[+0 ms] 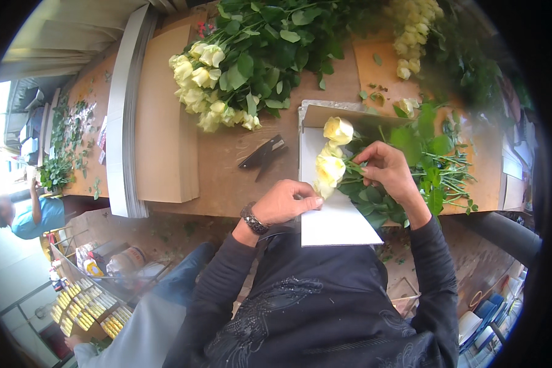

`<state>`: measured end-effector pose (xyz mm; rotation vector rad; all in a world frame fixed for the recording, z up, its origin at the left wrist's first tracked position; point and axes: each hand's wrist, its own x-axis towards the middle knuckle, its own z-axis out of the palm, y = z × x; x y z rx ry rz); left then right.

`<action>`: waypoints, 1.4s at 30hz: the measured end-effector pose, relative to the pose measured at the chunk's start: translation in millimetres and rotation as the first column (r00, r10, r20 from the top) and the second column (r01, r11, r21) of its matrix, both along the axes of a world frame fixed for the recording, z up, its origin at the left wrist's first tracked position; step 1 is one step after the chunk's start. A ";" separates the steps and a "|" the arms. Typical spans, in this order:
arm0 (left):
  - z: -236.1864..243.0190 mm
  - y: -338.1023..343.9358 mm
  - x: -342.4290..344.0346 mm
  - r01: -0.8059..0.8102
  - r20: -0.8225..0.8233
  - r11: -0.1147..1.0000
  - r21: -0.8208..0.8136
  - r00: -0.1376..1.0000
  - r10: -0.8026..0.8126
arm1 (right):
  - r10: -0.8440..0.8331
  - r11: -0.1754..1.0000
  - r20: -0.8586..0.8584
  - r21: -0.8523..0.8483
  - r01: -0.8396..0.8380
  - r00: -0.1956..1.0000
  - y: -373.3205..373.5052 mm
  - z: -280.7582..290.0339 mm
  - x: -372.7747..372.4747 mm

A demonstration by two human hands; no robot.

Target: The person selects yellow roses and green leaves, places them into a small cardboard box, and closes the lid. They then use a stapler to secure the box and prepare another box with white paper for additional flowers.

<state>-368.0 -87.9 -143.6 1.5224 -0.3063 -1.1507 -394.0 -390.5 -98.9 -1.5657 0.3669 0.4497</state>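
My left hand, with a dark banded watch, is curled at the lowest cream rose head, over the white folded board; what exactly it grips is unclear. My right hand pinches a green rose stem just right of the flower heads. An upper rose lies above them on the board, whose raised back flap shows brown. Leafy cut stems spread to the right beneath and beside my right hand. A black stapler-like tool lies on the wooden table left of the board.
A large cream rose bunch lies at the back, more roses at back right. A cardboard stack stands left. Beyond are another bench with cuttings and a person in blue. A wire rack holds containers below.
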 end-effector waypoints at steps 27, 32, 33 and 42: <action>10.4 -43.2 31.5 -0.241 0.596 0.971 0.002 0.779 0.192 | 0.222 0.975 -0.046 0.004 -0.222 0.974 -5.8 -17.1 -6.8; 3.4 -46.8 36.0 -0.517 0.747 0.851 0.093 0.602 0.283 | 0.441 0.853 -0.058 -0.285 -0.438 0.896 -9.1 -16.2 -14.8; 4.8 -46.4 32.7 -0.561 0.776 0.827 0.035 0.537 0.331 | 0.462 0.837 -0.042 -0.310 -0.451 0.886 -9.1 -14.1 -15.6; 13.3 -8.5 3.6 -0.015 0.164 1.000 0.004 0.986 0.014 | 0.631 0.557 -0.155 -0.591 -0.583 0.760 -28.6 47.0 -20.6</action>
